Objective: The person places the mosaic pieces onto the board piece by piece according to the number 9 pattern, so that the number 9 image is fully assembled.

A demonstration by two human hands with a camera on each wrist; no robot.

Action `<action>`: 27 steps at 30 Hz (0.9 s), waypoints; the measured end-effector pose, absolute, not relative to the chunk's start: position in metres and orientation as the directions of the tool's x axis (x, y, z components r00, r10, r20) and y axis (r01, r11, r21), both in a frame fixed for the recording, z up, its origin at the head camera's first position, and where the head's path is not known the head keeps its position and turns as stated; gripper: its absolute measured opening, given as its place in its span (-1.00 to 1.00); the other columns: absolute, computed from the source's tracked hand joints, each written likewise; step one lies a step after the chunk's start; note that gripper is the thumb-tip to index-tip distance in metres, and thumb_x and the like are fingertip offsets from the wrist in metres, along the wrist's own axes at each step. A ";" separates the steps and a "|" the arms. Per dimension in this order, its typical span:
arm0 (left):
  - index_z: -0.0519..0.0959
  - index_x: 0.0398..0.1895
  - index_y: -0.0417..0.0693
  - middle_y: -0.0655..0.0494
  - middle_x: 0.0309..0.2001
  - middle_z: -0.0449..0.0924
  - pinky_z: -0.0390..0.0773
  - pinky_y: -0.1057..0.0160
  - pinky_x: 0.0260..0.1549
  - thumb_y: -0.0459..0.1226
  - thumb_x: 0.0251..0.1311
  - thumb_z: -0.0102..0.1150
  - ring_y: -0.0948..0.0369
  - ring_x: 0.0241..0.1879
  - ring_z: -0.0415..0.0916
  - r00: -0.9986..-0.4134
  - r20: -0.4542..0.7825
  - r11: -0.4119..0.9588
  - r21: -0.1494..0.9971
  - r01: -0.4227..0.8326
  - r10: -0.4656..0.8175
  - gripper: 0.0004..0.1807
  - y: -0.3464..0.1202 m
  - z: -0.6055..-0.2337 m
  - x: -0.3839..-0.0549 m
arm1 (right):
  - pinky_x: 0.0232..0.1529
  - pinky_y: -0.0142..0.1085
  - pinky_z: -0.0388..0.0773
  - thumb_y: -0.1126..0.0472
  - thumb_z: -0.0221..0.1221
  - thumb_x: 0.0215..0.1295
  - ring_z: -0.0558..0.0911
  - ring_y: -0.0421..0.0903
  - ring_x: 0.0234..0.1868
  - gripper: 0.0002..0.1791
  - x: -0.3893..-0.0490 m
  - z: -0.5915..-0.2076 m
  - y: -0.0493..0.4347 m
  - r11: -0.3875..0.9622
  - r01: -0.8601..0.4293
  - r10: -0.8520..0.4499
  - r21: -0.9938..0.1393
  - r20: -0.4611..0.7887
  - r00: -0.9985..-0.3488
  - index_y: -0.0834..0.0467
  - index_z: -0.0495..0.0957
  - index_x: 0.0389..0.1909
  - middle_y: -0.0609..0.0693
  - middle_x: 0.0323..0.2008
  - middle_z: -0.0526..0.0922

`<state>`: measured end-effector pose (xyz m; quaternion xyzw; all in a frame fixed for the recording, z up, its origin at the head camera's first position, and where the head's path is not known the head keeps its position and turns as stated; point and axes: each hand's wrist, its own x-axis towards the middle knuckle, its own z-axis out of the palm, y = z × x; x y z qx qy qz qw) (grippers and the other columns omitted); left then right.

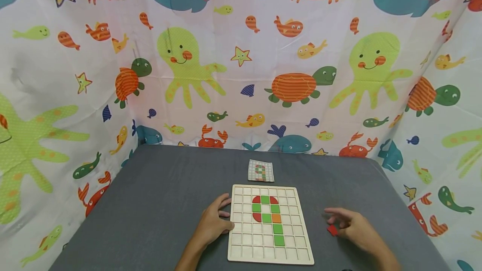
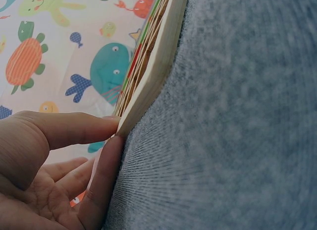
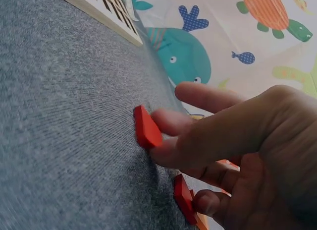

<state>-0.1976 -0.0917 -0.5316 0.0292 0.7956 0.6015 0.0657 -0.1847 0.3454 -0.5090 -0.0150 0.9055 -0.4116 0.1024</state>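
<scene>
A pale wooden grid board point(image 1: 241, 237) bears several green, red and orange tiles, with rounded red ones at some corners of the pattern. My left hand point(image 1: 211, 223) pinches its left edge, thumb on the rim point(image 2: 143, 91) and index finger just under the thumb. To the right of the board, my right hand point(image 1: 355, 229) holds a small red tile point(image 3: 147, 130) between thumb and a finger, low over the table. Close to a curled finger of that hand shows a second red tile point(image 3: 184, 200), with a bit of orange behind it.
A small printed card point(image 1: 260, 171) with a coloured grid pattern lies just behind the board. Dark grey cloth covers the table point(image 1: 169, 187). A curtain point(image 1: 241, 62) printed with sea animals hangs behind and at both sides.
</scene>
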 end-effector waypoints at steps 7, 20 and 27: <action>0.32 0.59 -0.16 -0.13 0.46 0.50 0.73 0.11 -0.43 -0.56 -0.13 0.43 0.00 0.04 0.60 -0.989 -0.072 0.273 0.961 -0.034 0.129 0.05 -0.092 -0.531 -0.198 | -0.37 -0.29 0.38 0.49 0.37 0.05 0.50 -0.05 -0.30 -0.34 -0.186 -0.508 0.340 0.681 0.100 -0.061 -0.726 -0.192 -0.980 0.23 0.62 0.28 0.00 -0.21 0.71; 0.31 0.60 -0.17 -0.14 0.46 0.49 0.73 0.10 -0.42 -0.56 -0.12 0.44 0.00 0.04 0.60 -0.988 -0.074 0.266 0.963 -0.035 0.137 0.05 -0.093 -0.530 -0.197 | -0.25 -0.25 0.41 0.47 0.44 -0.02 0.53 -0.05 -0.23 -0.30 -0.186 -0.506 0.331 0.722 0.091 -0.052 -0.686 -0.186 -0.981 0.16 0.66 0.26 -0.05 -0.16 0.79; 0.31 0.60 -0.15 -0.13 0.46 0.50 0.74 0.10 -0.42 -0.56 -0.12 0.46 0.00 0.06 0.61 -0.988 -0.075 0.271 0.962 -0.037 0.133 0.06 -0.093 -0.529 -0.197 | -0.23 -0.24 0.49 0.42 0.49 0.01 0.58 -0.07 -0.24 -0.33 -0.189 -0.507 0.328 0.729 0.095 -0.038 -0.678 -0.178 -0.983 0.15 0.68 0.25 -0.06 -0.18 0.79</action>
